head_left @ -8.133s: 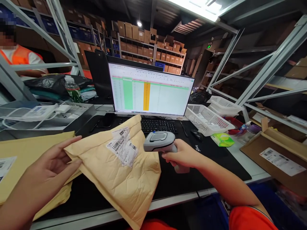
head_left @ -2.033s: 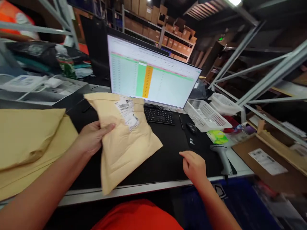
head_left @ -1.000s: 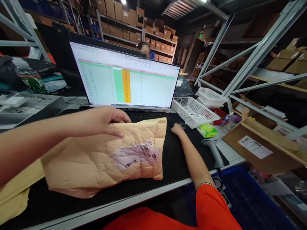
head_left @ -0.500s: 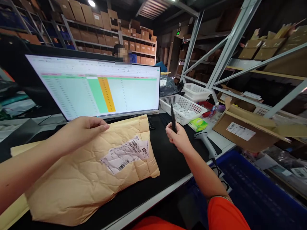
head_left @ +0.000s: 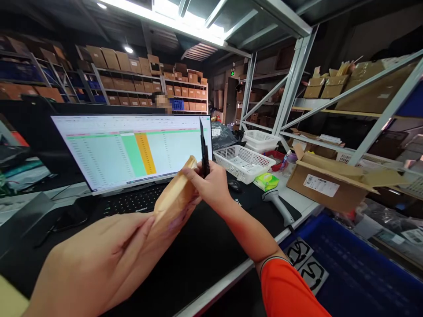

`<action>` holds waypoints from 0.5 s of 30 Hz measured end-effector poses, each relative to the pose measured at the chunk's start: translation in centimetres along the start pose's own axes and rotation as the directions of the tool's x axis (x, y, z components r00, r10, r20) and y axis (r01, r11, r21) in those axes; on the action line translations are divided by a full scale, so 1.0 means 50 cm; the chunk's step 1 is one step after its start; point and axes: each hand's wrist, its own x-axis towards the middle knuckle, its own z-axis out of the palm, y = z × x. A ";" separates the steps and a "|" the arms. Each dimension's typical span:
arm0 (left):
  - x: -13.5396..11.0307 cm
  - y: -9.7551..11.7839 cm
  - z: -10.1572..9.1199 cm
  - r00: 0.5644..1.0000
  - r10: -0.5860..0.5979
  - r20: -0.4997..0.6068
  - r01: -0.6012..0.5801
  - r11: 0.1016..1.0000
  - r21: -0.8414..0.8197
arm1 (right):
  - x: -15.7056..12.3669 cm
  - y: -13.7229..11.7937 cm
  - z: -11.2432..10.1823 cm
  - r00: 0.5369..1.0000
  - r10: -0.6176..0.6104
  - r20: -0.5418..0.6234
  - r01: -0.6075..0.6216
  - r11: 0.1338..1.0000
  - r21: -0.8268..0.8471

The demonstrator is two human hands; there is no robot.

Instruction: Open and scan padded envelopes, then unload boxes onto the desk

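Observation:
A yellow padded envelope [head_left: 173,198] is lifted off the desk and turned on edge, so its label is mostly out of sight. My left hand [head_left: 99,259] pinches its near edge between thumb and fingers. At the far end, my right hand [head_left: 213,185] is closed around a black utility knife [head_left: 204,147] that points upward. The right thumb and fingers also touch the envelope's far corner. Exactly where the blade lies against the envelope cannot be made out.
Behind my hands stand a monitor [head_left: 109,154] and a black keyboard [head_left: 132,202]. To the right are a mouse [head_left: 235,186], a white basket [head_left: 244,171], a green packet [head_left: 266,181], a barcode scanner [head_left: 279,207] and an open cardboard box [head_left: 325,187]. A blue bin [head_left: 360,264] sits below the desk edge.
The envelope has been raised from the desk and tipped on edge. My right hand, with the knife, has moved left to its far corner. The view has tilted up.

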 end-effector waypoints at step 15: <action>0.123 0.028 -0.005 0.946 -0.278 0.167 0.288 0.957 -0.034 | -0.015 0.006 0.039 0.921 0.173 0.349 -0.321 0.845 0.427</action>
